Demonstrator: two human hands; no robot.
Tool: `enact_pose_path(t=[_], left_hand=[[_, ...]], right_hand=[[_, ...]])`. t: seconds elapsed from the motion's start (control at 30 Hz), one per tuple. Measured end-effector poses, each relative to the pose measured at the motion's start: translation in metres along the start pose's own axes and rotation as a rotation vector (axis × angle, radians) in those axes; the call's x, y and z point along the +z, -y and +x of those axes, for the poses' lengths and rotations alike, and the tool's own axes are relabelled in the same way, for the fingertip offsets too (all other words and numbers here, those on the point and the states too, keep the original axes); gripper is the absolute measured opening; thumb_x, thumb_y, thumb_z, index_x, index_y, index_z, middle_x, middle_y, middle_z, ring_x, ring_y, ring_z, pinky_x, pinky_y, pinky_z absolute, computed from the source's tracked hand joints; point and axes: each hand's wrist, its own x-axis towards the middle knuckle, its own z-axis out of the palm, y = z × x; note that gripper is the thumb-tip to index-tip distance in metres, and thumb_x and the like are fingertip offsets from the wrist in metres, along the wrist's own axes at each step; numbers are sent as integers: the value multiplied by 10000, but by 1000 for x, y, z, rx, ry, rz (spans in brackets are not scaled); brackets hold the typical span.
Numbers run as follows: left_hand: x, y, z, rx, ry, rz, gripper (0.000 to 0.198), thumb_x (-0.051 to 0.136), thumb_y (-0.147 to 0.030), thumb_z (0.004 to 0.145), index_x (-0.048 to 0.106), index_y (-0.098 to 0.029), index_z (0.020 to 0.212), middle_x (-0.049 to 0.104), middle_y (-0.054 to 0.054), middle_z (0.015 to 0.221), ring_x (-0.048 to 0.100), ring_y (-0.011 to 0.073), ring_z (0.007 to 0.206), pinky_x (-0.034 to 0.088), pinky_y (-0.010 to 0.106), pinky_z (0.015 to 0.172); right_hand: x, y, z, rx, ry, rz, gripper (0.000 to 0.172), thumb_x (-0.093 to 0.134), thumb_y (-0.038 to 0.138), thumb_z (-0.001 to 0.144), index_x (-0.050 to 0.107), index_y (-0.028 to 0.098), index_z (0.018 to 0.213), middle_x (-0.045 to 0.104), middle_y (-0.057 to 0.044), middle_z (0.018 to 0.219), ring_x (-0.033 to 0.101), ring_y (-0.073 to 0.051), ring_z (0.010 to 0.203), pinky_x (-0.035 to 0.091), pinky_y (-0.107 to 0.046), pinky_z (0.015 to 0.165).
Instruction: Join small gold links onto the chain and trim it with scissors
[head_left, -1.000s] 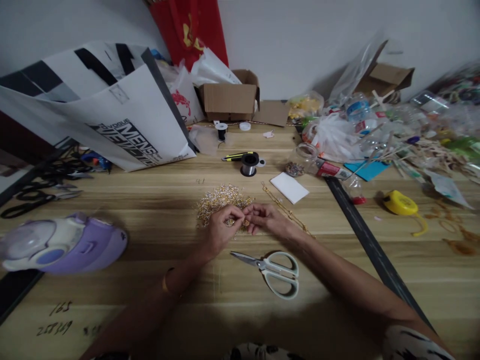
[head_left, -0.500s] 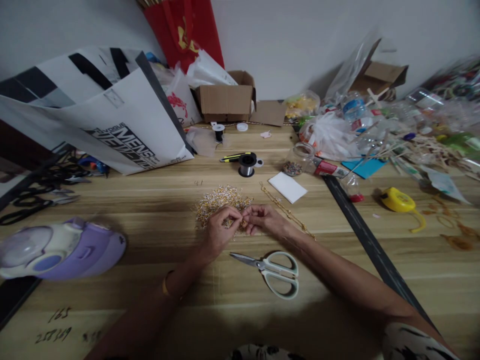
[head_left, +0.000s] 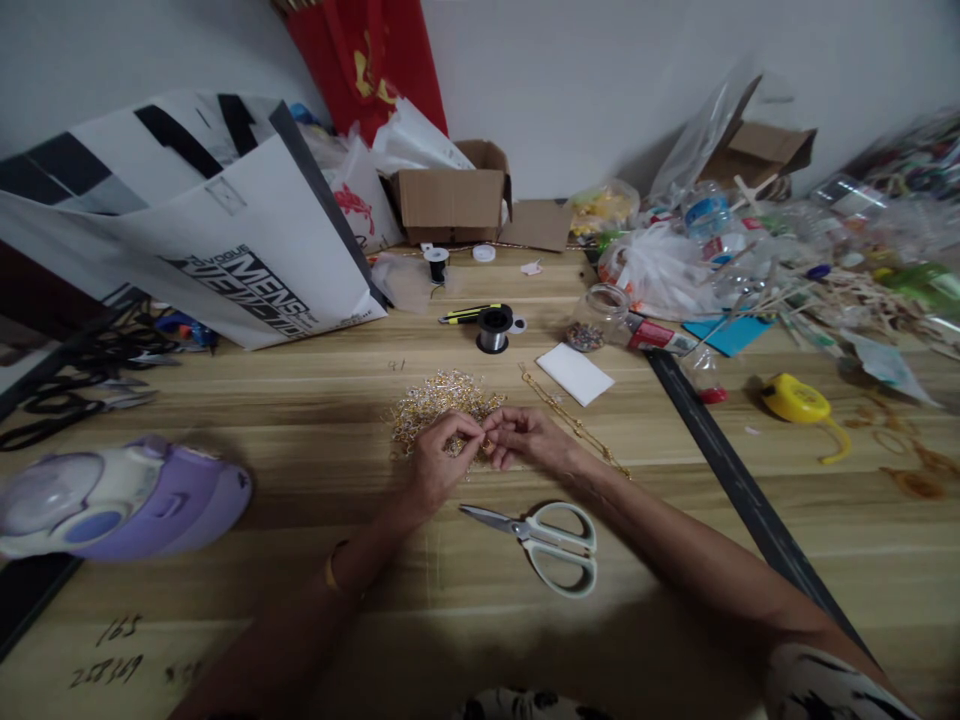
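My left hand and my right hand meet at the fingertips over the near edge of a pile of small gold and silver beaded pieces. Both are closed in a pinch. Whatever is between the fingers is too small to make out. A gold chain lies on the table just beyond my right wrist. Scissors with pale handles rest below the hands, blades pointing left.
Behind the pile are a wire spool, a yellow-black cutter, a jar of beads and a white card. A purple-white appliance stands left; a tape measure lies right. Bags and bottles crowd the back.
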Motion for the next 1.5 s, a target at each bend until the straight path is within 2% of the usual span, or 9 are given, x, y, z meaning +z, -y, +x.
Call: enact_pose_path(t=[0.3, 0.63, 0.97, 1.2, 1.37, 1.5], left_hand=[[1, -1, 0, 13, -17, -32, 112, 663, -179, 709, 622, -199, 606, 654, 39, 690, 611, 168, 706, 472, 293, 705], [1, 1, 1, 20, -14, -33, 124, 657, -180, 714, 606, -197, 601, 640, 39, 689, 605, 168, 715, 467, 296, 708], [2, 8, 1, -258, -23, -281, 146, 727, -247, 653, 604, -170, 646, 651, 13, 694, 607, 132, 675, 484, 255, 672], [2, 11, 4, -431, -45, -376, 174, 761, -218, 592, 607, -159, 644, 657, -9, 663, 596, 116, 636, 475, 239, 646], [-1, 10, 6, -484, -18, -372, 174, 765, -226, 588, 670, -152, 713, 671, -1, 660, 599, 122, 620, 473, 240, 625], [-4, 10, 8, -455, 39, -303, 123, 747, -236, 615, 682, -151, 674, 658, 1, 604, 586, 126, 578, 462, 241, 592]], right_hand=[[2, 5, -2, 29, -1, 17, 315, 751, 378, 703, 626, 123, 840, 670, -6, 692, 635, -94, 550, 528, -214, 532], [2, -3, 0, -5, -20, 12, 321, 744, 393, 705, 596, 133, 823, 665, 6, 647, 643, -98, 524, 522, -195, 504], [3, 2, -1, -52, -50, -19, 353, 738, 442, 706, 580, 141, 803, 657, 2, 631, 643, -110, 520, 521, -205, 499], [5, 1, -3, -112, -68, -137, 334, 659, 462, 790, 573, 142, 835, 652, -5, 630, 648, -115, 551, 515, -206, 522], [6, 1, -4, -163, -60, -198, 348, 630, 489, 807, 562, 148, 829, 640, -5, 642, 647, -116, 572, 499, -201, 529], [7, 4, -5, -175, -73, -207, 381, 636, 521, 788, 557, 148, 808, 633, -9, 646, 640, -119, 577, 485, -207, 536]])
